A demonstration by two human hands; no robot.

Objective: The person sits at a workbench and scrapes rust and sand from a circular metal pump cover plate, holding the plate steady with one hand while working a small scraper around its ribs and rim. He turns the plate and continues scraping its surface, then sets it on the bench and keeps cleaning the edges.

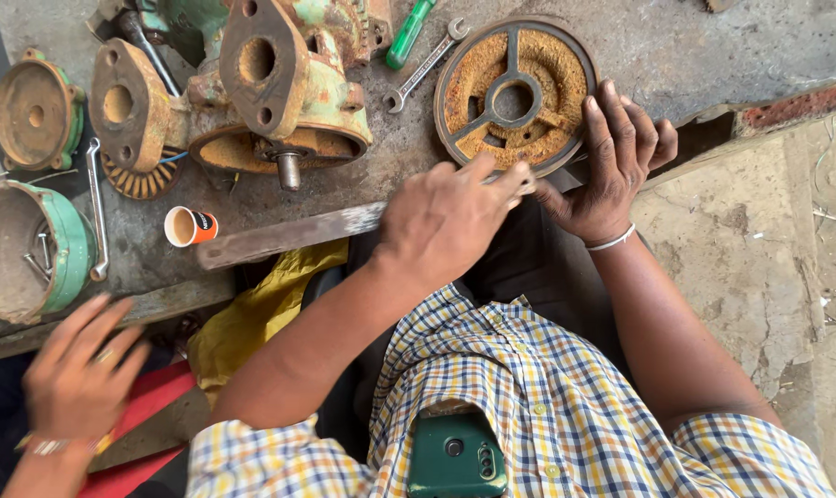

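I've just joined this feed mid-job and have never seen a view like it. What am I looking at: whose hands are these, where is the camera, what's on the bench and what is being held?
The single camera sits on a person's head and looks down, so the checked shirt at the bottom is their own. Their right hand steadies a rusty round disc at the bench edge. Their left hand grips a long flat metal bar, its end against the disc's rim. The blurred hand at lower left belongs to another person. On the concrete bench lie rusty green pump housings, a spanner, a green-handled screwdriver, a small paper cup and a green round casing holding bolts.
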